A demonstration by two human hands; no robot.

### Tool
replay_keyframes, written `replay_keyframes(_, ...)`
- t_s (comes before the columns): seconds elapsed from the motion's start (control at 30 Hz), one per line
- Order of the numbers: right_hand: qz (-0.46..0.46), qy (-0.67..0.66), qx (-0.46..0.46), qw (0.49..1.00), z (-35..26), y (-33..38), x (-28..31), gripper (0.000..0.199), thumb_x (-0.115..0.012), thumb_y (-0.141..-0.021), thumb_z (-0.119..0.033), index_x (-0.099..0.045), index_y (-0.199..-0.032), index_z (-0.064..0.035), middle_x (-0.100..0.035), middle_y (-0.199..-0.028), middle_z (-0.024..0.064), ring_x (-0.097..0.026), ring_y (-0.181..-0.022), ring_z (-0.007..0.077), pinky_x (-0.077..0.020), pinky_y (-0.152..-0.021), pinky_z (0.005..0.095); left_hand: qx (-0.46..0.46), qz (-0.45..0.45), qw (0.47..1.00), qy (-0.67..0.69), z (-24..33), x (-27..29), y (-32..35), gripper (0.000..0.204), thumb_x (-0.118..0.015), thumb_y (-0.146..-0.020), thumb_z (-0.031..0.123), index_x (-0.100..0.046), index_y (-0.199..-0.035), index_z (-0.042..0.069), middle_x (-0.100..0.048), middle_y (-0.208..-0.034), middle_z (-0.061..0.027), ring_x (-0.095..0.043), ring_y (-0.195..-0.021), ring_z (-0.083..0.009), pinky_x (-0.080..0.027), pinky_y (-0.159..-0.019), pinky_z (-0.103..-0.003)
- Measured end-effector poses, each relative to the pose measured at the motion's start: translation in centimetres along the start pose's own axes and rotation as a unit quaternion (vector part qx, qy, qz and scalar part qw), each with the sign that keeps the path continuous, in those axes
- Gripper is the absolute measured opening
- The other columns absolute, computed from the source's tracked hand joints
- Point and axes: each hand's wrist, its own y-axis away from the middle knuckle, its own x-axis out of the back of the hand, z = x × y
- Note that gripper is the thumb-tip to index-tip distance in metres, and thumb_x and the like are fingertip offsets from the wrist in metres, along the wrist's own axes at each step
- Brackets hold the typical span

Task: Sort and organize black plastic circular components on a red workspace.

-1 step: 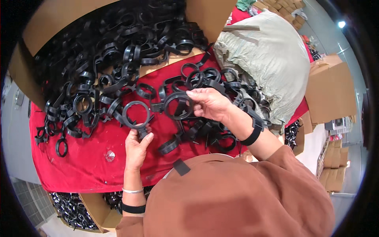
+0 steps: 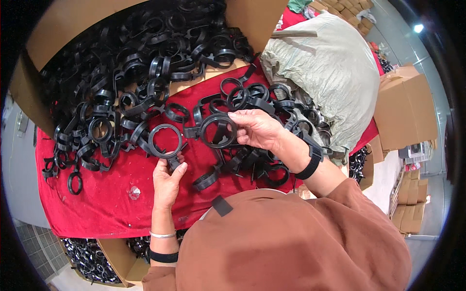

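Note:
My left hand [image 2: 166, 184] pinches the short stem of a black plastic ring [image 2: 170, 154] between thumb and fingers, with the round part upright above it. To its right, my right hand [image 2: 258, 129] grips the right rim of another black plastic ring [image 2: 219, 144], which has a bracket-like arm at its left side. The two held rings are close together but apart, over a red cloth [image 2: 160, 208]. Behind and below my right hand lies a loose pile of similar black rings [image 2: 275, 175]. My right fingers partly hide the rim they hold.
A large cardboard box [image 2: 250, 24] spills many black rings [image 2: 141, 63] onto the cloth at the far left. A full pale woven sack [image 2: 330, 72] stands at the right, with a cardboard carton [image 2: 405, 106] beyond it. Another open box [image 2: 114, 252] of black parts stands below the near edge.
The whole view has shifted very slightly. Both hands keep the same hold on their rings.

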Motion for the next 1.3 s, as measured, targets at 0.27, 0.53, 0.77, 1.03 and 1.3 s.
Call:
replay_keyframes(0.27,-0.013,0.003,-0.005,1.000,-0.7,2.4,1.7,0.012,-0.056,-0.089,-0.021,-0.056,-0.083,-0.0107,-0.048,-0.065,-0.0066,-0.027,-0.046,0.0023,-0.0214,-0.040,0.0176,-0.015,-0.048,0.983,-0.177,-0.8,-1.3,-0.7,0.026,-0.064,-0.074,-0.001,-0.055,-0.098,-0.001,-0.053,-0.090,-0.0024,-0.050,-0.081,-0.0115,-0.042,-0.072,-0.024)
replay_keyframes(0.53,0.130,0.516,0.251,0.809,-6.4,4.5,0.0,0.024,-0.061,-0.084,-0.022,-0.067,-0.092,-0.0007,-0.065,-0.080,0.0029,-0.050,-0.059,0.0060,-0.0413,-0.054,0.0210,-0.132,-0.189,0.886,-0.403,1.7,-4.2,-0.2,0.047,-0.066,-0.068,0.005,-0.053,-0.112,0.000,-0.050,-0.115,-0.0157,-0.044,-0.112,-0.0332,-0.036,-0.097,-0.036)
replay_keyframes(0.77,0.141,0.822,0.230,0.501,-0.4,-3.9,-6.9,0.061,-0.065,-0.074,-0.046,-0.052,-0.117,-0.0038,-0.058,-0.102,0.0206,-0.058,-0.094,0.0354,-0.0479,-0.081,0.0430,-0.170,-0.033,0.897,-0.407,1.0,-2.7,-1.1,0.032,-0.063,-0.077,0.004,-0.057,-0.108,-0.003,-0.056,-0.107,-0.0174,-0.056,-0.100,-0.0288,-0.044,-0.089,-0.034)
replay_keyframes(1.03,0.201,0.653,0.277,0.675,1.2,-7.6,-3.4,0.058,-0.070,-0.069,-0.009,-0.044,-0.119,0.0057,-0.061,-0.093,0.0254,-0.062,-0.087,0.0341,-0.0503,-0.074,0.0383,-0.083,0.008,0.961,-0.263,-0.4,-0.8,0.1,0.024,-0.061,-0.080,0.003,-0.058,-0.103,-0.004,-0.058,-0.096,-0.0130,-0.061,-0.086,-0.0202,-0.050,-0.075,-0.029)
replay_keyframes(1.3,0.050,0.346,0.116,0.930,-0.7,-3.5,-3.4,0.048,-0.064,-0.077,0.000,-0.044,-0.120,0.0048,-0.061,-0.092,0.0097,-0.062,-0.081,0.0169,-0.0534,-0.069,0.0303,-0.109,0.034,0.962,-0.246,-0.2,-1.3,-1.0,0.020,-0.059,-0.081,0.001,-0.059,-0.100,-0.004,-0.058,-0.094,-0.0103,-0.060,-0.079,-0.0158,-0.050,-0.070,-0.026)
